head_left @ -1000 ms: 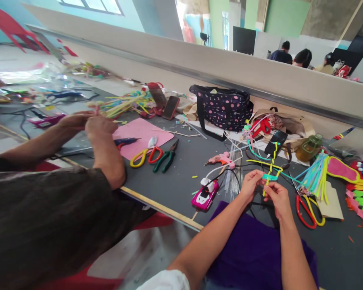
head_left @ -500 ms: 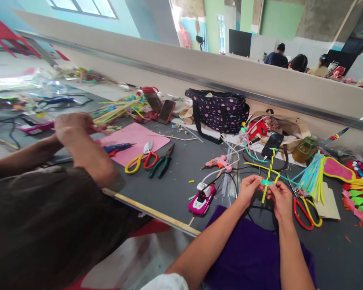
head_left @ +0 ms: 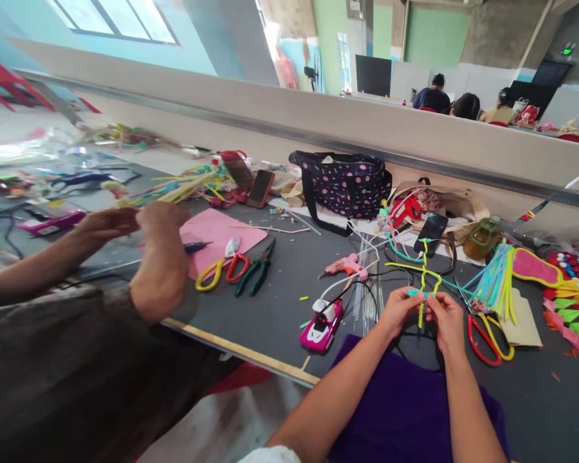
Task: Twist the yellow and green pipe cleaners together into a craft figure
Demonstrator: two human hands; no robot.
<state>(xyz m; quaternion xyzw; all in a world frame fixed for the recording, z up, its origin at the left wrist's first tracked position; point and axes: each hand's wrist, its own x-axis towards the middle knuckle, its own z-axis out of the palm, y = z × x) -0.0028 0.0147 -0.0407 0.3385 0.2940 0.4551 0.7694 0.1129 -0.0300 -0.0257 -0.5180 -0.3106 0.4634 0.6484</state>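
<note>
In the head view, a twisted yellow pipe cleaner [head_left: 423, 273] stands up between my hands, with a short turquoise piece [head_left: 415, 293] wound across it. My left hand [head_left: 399, 312] pinches the turquoise piece on one side. Thumb and fingers of my right hand [head_left: 446, 316] are pressed together on the pipe cleaners at the crossing, close to a bent yellow strand. Exactly which strand each fingertip grips is partly hidden. Beside my right hand lie red-and-yellow-handled scissors [head_left: 489, 337] and a bundle of turquoise and yellow pipe cleaners [head_left: 496, 283]. A purple cloth [head_left: 390, 405] lies beneath my forearms.
Left of my hands are a pink glue gun [head_left: 345, 265], a magenta power strip [head_left: 321, 328], green pliers [head_left: 255, 270] and another pair of scissors [head_left: 224, 265]. A patterned bag [head_left: 342, 183] stands by the divider. A co-worker's arm [head_left: 161, 257] reaches in at left.
My fingertips have come closer together over the turquoise piece, covering more of it. The co-worker's hands have moved apart and the near arm has shifted. The whole view has shifted slightly.
</note>
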